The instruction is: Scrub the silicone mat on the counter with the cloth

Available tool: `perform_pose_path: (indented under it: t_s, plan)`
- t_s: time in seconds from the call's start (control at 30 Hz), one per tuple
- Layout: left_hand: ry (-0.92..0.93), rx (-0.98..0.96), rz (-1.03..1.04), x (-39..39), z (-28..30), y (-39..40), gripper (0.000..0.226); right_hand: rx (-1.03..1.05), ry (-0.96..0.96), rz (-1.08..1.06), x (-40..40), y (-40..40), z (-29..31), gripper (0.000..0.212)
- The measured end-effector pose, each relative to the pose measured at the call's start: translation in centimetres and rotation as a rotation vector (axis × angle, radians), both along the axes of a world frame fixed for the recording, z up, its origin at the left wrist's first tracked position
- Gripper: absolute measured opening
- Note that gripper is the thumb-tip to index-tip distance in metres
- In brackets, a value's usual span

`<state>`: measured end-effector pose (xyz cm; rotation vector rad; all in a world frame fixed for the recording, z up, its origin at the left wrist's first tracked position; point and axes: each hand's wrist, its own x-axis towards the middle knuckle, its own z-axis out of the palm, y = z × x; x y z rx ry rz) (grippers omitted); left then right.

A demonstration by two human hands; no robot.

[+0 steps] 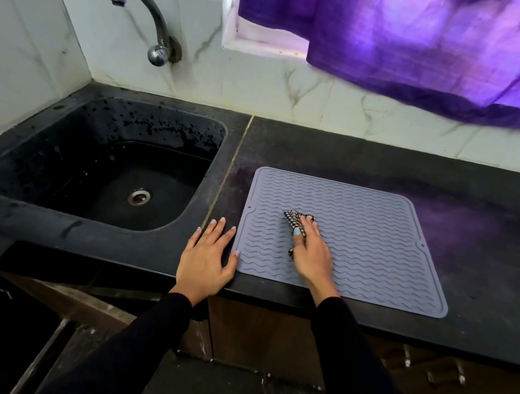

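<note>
A grey silicone mat [376,238] with wavy ridges lies flat on the black counter [488,240], close to its front edge. My right hand [312,255] rests on the left half of the mat and grips a small black-and-white patterned cloth [294,221], which sticks out past the fingertips and under the palm. My left hand [207,255] lies flat on the counter just left of the mat, fingers straight, thumb touching the mat's left edge.
A black sink [46,174] with a metal drain [139,197] is set into the counter on the left, a curved tap [143,8] above it. A purple curtain [428,47] hangs over the tiled wall behind. Cabinets stand below the counter.
</note>
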<state>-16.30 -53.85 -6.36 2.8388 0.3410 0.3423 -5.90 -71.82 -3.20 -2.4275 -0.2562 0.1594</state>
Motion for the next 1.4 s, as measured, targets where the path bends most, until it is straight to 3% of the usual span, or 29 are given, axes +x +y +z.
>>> perform_pose_path:
  t_s: [0.13,0.2,0.33,0.5,0.77,0.97,1.0,1.1,1.13,1.17,1.23,1.3,1.4]
  plan:
    - [0.011,-0.006,-0.004,-0.1,0.2,0.1,0.071,0.730,0.259,-0.275,1.3,-0.5,1.9,0.035]
    - [0.011,-0.014,-0.007,-0.1,0.2,0.1,0.071,0.845,0.268,-0.434,2.0,-1.4,2.7,0.035]
    - [0.007,-0.015,-0.014,-0.2,0.2,0.2,0.071,0.316,-0.057,-0.323,1.0,-3.4,2.9,0.043]
    - [0.004,-0.006,-0.022,-0.2,0.1,0.2,0.069,-0.384,-0.177,0.002,-0.8,-2.1,-0.7,0.058]
    - [0.040,0.008,-0.035,0.0,-0.2,0.2,0.067,-0.347,-0.182,0.063,0.4,-3.4,-0.7,0.053]
    - [0.063,-0.038,-0.035,0.4,0.3,0.2,0.075,0.020,-0.047,-0.065,1.4,-4.4,0.3,0.041]
    - [0.066,-0.050,-0.028,0.7,0.6,0.1,0.076,0.167,0.007,-0.128,2.1,-4.7,0.2,0.038]
    - [0.040,-0.084,-0.011,2.1,1.9,0.2,0.081,0.871,0.296,-0.399,3.9,-6.0,1.7,0.036]
    - [0.036,-0.101,-0.016,3.0,2.1,0.3,0.083,1.006,0.315,-0.472,4.5,-6.5,2.0,0.037]
    - [0.038,-0.108,-0.025,3.9,2.3,0.5,0.084,1.013,0.276,-0.515,4.9,-6.9,2.2,0.038]
    - [0.062,-0.089,-0.054,5.6,2.1,0.9,0.086,0.793,0.111,-0.525,5.5,-6.9,2.6,0.037]
    - [0.095,-0.059,-0.085,7.3,1.7,1.4,0.086,0.442,-0.060,-0.396,5.4,-6.2,2.7,0.039]
    - [0.124,-0.042,-0.099,9.3,1.1,2.0,0.085,0.018,-0.096,-0.124,4.9,-4.3,0.8,0.047]
